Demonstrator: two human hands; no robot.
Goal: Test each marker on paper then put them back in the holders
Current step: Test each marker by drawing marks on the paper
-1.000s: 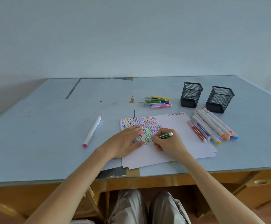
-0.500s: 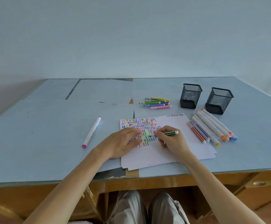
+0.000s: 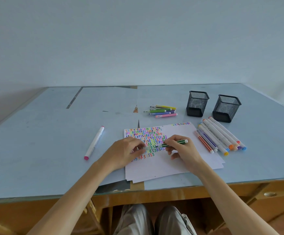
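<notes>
My right hand (image 3: 184, 154) grips a green striped marker (image 3: 175, 143) and holds it level over the paper (image 3: 156, 168), bare tip pointing left. My left hand (image 3: 123, 153) pinches a small clear cap (image 3: 146, 148) just left of that tip, a short gap apart. Rows of coloured squiggles cover the sheet's upper left. Two black mesh holders (image 3: 197, 103) (image 3: 226, 108) stand empty at the back right.
Several thin markers (image 3: 163, 110) lie in a bunch behind the paper. A row of thick white markers (image 3: 222, 135) and thin ones lies right of it. One white marker with a pink end (image 3: 94, 143) lies alone at the left. The desk's front edge (image 3: 154, 190) is near.
My right hand stopped writing and turned the green marker level. My left hand lifted off the paper and brought the cap close to the marker's tip.
</notes>
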